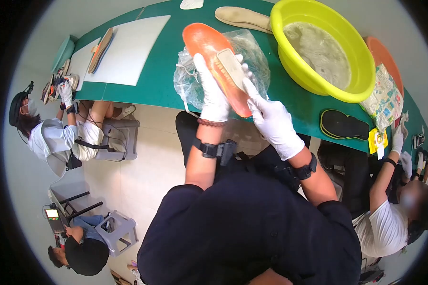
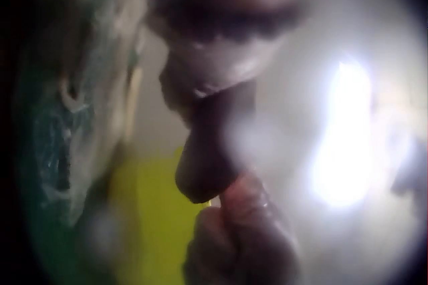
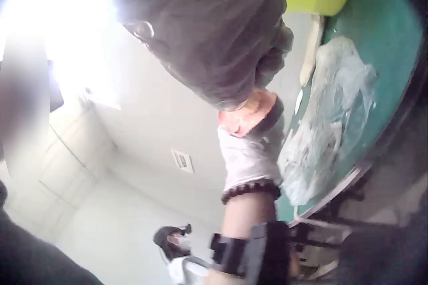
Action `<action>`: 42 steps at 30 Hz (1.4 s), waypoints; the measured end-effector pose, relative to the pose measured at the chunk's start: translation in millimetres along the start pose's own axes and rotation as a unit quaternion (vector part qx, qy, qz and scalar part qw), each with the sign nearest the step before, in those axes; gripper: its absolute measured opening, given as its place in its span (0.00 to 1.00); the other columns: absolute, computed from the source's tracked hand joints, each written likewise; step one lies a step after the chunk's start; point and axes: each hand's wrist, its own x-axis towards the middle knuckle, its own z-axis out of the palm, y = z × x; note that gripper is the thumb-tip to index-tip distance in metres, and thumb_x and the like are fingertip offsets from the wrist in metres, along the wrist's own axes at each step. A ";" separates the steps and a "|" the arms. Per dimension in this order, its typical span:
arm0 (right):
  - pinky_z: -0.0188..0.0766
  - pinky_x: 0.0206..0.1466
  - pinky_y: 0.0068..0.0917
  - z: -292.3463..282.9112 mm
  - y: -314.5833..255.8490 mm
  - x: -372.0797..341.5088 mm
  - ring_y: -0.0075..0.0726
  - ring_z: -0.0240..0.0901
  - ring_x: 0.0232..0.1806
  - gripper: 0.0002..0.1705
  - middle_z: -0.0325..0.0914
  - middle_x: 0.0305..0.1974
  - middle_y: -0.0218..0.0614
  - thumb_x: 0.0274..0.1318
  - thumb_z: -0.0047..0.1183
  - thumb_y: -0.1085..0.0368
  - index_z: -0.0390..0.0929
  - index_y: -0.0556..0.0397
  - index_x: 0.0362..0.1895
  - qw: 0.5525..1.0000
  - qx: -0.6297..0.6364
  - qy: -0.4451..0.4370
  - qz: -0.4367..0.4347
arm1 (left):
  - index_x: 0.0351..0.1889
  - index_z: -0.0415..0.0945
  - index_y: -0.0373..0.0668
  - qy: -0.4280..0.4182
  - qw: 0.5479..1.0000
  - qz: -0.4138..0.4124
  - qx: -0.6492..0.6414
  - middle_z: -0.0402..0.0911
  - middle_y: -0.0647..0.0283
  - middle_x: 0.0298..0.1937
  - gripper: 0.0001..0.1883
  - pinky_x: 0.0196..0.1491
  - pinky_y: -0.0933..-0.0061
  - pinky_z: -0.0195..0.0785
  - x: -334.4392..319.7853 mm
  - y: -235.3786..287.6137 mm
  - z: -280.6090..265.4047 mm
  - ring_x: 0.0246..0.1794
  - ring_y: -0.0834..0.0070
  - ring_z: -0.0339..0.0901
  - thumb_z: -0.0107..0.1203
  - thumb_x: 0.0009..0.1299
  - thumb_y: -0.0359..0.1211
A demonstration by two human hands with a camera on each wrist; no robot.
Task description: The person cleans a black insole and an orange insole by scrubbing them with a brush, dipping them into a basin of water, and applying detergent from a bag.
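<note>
Insole, orange (image 1: 202,39) and glossy, raised over a green table (image 1: 153,88), its curled grip coming from the gloved left hand (image 1: 214,92). The gloved right hand (image 1: 274,121) pinches a pale brush (image 1: 230,65) against it. Scrubbing looks underway, perhaps partway; how much remains cannot be told. Cloudy, sudsy water waits in a yellow-green basin (image 1: 297,76), so rinsing is probably left, with a beige insole (image 1: 242,18) beside the basin
</note>
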 end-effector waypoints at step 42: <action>0.76 0.26 0.47 20.7 11.4 10.9 0.53 0.78 0.20 0.34 0.76 0.18 0.49 0.57 0.51 0.62 0.64 0.37 0.70 0.993 -0.116 0.026 -0.029 | 0.59 0.67 0.43 0.014 0.998 0.022 0.049 0.78 0.60 0.41 0.37 0.44 0.67 0.76 11.4 -31.6 -28.6 0.37 0.69 0.77 0.56 0.66 0.64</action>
